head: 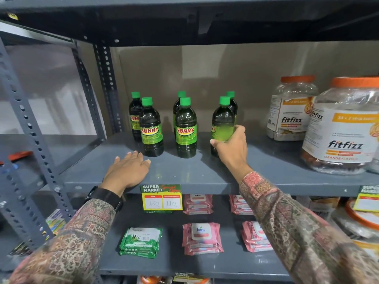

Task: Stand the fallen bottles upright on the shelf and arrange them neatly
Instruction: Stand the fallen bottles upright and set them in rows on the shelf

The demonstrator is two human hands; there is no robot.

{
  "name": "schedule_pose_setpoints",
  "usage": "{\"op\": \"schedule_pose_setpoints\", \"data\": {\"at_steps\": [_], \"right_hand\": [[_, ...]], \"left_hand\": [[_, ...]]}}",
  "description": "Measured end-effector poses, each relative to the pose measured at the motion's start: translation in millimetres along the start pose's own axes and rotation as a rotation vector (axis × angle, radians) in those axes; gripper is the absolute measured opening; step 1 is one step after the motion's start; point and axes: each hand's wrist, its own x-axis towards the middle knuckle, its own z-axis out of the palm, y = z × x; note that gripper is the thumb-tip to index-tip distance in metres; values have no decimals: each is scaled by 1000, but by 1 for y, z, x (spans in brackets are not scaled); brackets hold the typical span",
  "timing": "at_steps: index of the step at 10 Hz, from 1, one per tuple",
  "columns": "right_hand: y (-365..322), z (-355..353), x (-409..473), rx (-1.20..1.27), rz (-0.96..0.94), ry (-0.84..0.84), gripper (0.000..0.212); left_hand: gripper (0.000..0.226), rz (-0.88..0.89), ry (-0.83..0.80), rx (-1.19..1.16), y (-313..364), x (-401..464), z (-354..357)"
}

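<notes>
Several dark bottles with green caps and green "SUNNY" labels stand upright in pairs on the grey shelf. The front left bottle and the front middle bottle face forward. My right hand grips the lower part of the front right bottle, whose label is turned to the side. Behind each front bottle stands another, partly hidden. My left hand lies flat on the shelf's front edge, fingers together, just in front of the left bottle and holding nothing.
Two large clear "fitfizz" jars with orange lids stand at the right of the same shelf. A yellow price tag hangs on the shelf's front lip. Packs of wipes lie on the shelf below. A perforated upright bounds the left.
</notes>
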Motion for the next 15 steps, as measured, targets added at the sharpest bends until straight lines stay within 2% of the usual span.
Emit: {"op": "schedule_pose_setpoints", "data": {"at_steps": [1,2,4,5,7,10,13,15], "right_hand": [[1,0,1,30,10,0,70],[-1,0,-2,-51,1,32,89],[-2,-1,-2,6,-11,-30,77],[-5,-1,-5,-77,-34,14,88],[-3,-1,-5,-51,-29,-58,72],[-3,2,-5,-18,-36,-70,84],[1,2,-3,-35,-30,-128,67],[-5,-1,-5,11,0,-140,68]], "left_hand": [[71,-3,-3,0,0,-1,0],[71,-3,-1,2,0,-2,0],[71,0,-5,6,1,-2,-1],[71,-1,-6,11,2,-3,-1],[70,4,-5,-10,1,-3,-1],[71,7,11,-24,0,0,1],[71,5,11,-13,0,1,2],[71,12,14,-21,0,-1,1]]}}
